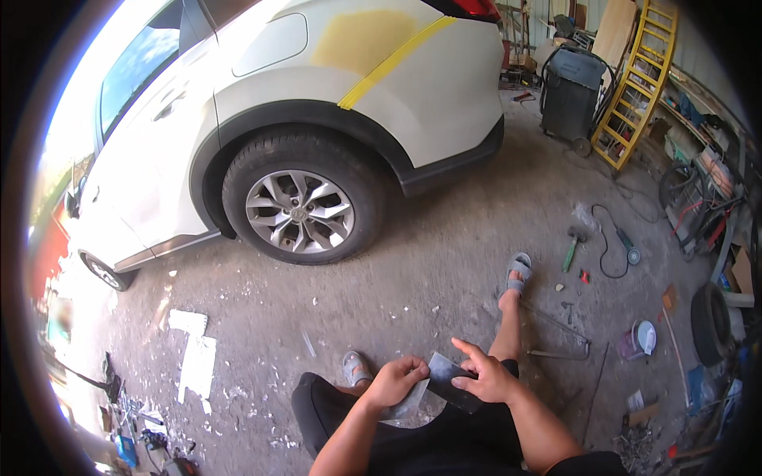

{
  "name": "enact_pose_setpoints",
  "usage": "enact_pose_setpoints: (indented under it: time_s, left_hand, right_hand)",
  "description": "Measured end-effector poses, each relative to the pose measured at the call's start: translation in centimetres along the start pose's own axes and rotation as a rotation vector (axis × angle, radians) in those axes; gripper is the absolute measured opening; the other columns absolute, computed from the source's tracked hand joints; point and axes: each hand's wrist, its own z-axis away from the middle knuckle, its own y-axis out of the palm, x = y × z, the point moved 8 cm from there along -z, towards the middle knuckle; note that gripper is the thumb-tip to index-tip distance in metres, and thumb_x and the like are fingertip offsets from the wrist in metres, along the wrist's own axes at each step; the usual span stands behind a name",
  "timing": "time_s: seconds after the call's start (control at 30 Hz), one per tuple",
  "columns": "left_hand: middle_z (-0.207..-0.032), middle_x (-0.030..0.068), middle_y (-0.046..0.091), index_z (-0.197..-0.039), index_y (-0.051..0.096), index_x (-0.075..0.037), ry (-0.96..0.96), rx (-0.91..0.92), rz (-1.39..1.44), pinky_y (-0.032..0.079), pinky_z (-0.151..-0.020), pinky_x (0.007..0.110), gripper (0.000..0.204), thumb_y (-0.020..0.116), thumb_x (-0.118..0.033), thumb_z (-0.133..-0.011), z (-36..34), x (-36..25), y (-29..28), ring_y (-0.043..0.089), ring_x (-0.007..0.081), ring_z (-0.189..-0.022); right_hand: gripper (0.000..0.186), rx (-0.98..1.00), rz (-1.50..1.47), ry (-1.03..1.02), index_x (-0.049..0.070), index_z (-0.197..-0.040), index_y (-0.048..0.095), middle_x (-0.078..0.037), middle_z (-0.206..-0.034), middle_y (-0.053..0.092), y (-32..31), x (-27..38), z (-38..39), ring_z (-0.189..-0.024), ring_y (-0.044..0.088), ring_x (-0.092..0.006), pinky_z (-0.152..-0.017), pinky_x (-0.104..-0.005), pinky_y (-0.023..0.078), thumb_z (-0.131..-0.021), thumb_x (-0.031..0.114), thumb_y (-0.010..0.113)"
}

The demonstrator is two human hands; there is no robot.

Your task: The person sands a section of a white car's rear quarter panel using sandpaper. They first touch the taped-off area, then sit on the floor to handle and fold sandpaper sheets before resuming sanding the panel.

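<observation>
Left hand [396, 383] pinches a pale grey sheet [409, 402]; right hand [493, 382] grips a dark rectangular sheet [447, 374], index finger extended. Both sheets are nearer the person than the rear wheel [300, 211] of the white car [452, 107].

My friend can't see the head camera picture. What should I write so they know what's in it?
A person's left hand holds a thin pale sheet and their right hand a dark flat piece. Ahead, a white car has yellow tape beside a tan patch above and behind its rear wheel; a green-handled hammer lies on the floor to the right.
</observation>
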Motion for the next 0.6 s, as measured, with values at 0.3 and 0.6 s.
enact_pose_setpoints:
  time_s: [0.3,0.6]
  left_hand:
    - [-0.083,0.0015,0.06,-0.093,0.06,0.001,-0.011,-0.011,-0.017,0.044,-0.076,0.025,0.021,0.055,-0.02,-0.093,0.8,3.3,-0.4,0.053,0.0078,-0.082]
    - [-0.077,-0.0018,0.056,-0.091,0.058,-0.001,-0.078,-0.184,-0.064,0.043,-0.068,0.024,0.023,0.056,-0.023,-0.095,1.4,2.3,-1.7,0.05,0.0071,-0.074]
  right_hand:
    - [0.078,-0.155,-0.052,-0.011,0.008,-0.144,0.027,0.002,-0.072,0.046,-2.1,-1.8,0.0,-0.066,0.042,-0.0077,-0.064,-0.0237,0.04,-0.078,0.006,0.07]
    - [0.084,0.067,0.101,0.062,0.007,-0.146,0.019,-0.007,-0.073,0.057,0.4,-1.1,0.4,-0.068,0.053,-0.0127,-0.065,-0.0295,0.045,-0.078,0.01,0.069]
